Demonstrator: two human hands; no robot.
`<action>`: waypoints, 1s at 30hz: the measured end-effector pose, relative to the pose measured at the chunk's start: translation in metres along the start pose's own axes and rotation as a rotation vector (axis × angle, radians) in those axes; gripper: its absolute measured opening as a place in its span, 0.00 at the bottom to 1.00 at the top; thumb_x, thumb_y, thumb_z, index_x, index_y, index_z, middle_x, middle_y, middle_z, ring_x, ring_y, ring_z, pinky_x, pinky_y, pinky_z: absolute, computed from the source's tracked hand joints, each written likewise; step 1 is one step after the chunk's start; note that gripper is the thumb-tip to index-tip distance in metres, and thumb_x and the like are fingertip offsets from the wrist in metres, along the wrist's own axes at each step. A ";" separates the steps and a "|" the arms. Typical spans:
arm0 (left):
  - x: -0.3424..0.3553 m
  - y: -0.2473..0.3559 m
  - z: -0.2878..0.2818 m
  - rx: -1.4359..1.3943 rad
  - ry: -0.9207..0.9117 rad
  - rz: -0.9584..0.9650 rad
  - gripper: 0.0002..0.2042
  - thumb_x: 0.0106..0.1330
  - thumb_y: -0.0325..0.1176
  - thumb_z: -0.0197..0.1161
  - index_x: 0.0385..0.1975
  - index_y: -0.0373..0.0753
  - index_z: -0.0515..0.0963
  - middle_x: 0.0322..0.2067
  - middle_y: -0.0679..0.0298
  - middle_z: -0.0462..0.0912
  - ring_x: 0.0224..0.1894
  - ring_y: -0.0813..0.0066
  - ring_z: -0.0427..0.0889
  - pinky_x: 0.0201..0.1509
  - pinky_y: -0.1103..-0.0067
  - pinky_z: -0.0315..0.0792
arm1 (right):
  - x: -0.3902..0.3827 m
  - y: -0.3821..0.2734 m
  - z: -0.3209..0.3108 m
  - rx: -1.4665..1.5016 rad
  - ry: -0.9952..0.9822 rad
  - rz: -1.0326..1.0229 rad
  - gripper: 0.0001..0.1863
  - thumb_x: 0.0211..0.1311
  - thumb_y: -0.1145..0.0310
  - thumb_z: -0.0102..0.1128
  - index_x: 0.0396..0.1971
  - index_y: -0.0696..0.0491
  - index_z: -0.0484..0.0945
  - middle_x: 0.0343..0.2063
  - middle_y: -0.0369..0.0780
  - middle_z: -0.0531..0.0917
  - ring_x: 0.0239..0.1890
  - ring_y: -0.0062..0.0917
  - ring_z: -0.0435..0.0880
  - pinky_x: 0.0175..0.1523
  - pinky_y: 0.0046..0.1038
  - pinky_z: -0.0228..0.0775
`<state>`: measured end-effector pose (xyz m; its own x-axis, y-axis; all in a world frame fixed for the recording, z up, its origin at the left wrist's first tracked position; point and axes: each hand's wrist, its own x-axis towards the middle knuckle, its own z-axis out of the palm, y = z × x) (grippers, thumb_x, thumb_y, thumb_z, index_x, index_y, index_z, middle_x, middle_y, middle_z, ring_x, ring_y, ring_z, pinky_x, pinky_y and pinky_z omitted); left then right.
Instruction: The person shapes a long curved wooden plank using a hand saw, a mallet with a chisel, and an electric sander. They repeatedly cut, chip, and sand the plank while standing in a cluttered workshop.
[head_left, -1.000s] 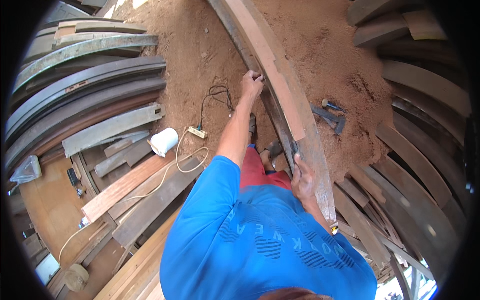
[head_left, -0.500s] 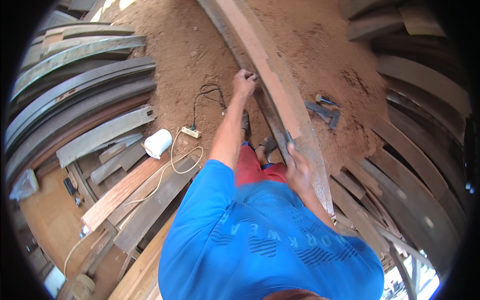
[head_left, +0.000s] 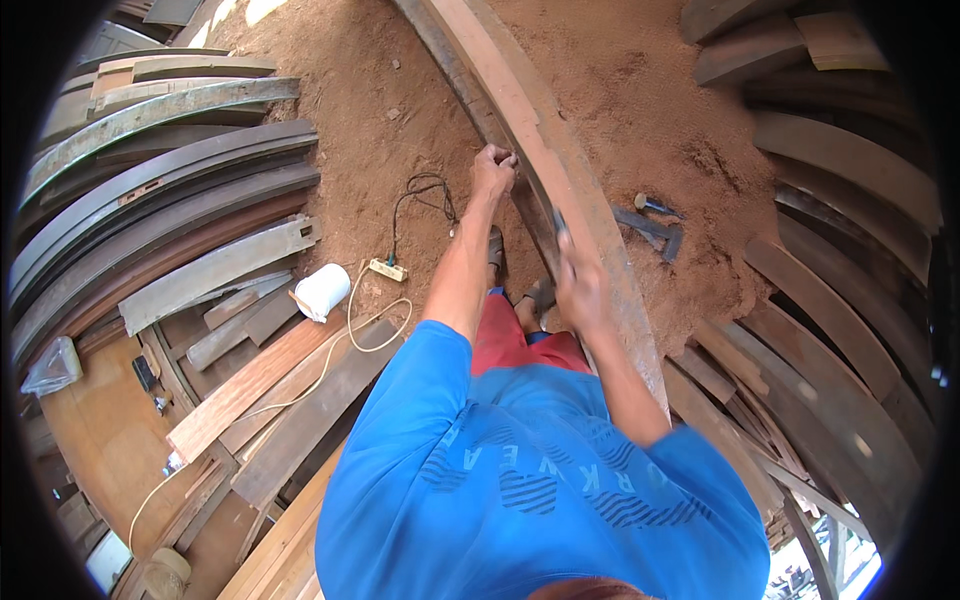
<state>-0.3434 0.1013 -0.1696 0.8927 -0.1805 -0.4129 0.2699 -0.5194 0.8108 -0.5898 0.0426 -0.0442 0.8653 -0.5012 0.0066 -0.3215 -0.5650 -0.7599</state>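
Crumbly ground (head_left: 640, 110) flanks a wooden beam (head_left: 572, 192) — two-toned.

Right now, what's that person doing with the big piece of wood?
A person in a blue shirt has both hands at a long wooden beam. The left hand is by its left edge. The right hand, a bit blurred, holds a small dark tool at the beam; its kind is hard to tell. A dark L-shaped piece lies on the ground to the beam's right.
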 end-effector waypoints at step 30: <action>-0.002 -0.026 0.001 -0.013 -0.055 0.007 0.08 0.61 0.32 0.68 0.35 0.36 0.82 0.32 0.55 0.87 0.36 0.68 0.86 0.40 0.71 0.78 | 0.031 0.001 0.011 0.021 0.003 -0.052 0.17 0.64 0.75 0.57 0.52 0.58 0.80 0.42 0.56 0.83 0.42 0.49 0.85 0.47 0.41 0.77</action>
<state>-0.3524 0.1143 -0.1906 0.8733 -0.2300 -0.4294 0.2690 -0.5072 0.8188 -0.5588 0.0335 -0.0517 0.8795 -0.4734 0.0481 -0.2682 -0.5767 -0.7717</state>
